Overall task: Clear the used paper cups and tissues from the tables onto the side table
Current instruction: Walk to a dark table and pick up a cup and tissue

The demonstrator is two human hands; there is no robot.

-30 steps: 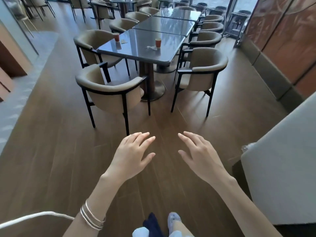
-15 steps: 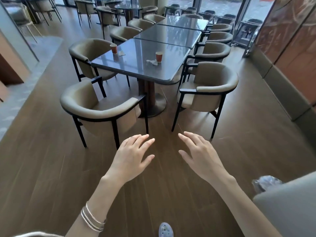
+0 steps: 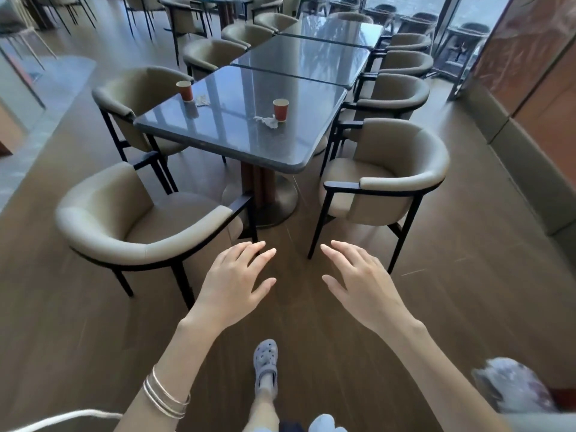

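Both hands — left, right — hover empty, fingers spread, before the surface bearing two cups and tissues.

A café or restaurant dining room: dark glossy square pedestal desks joined in a row, beige padded tub armchairs with black frames around them, red paper cups, brown wood-plank floor, tall windows.

A beige armchair with a black frame stands left of centre, a second armchair right of centre, with more in rows toward the top. Wood-plank floor fills the lower frame, with a grey perforated clog at bottom centre.
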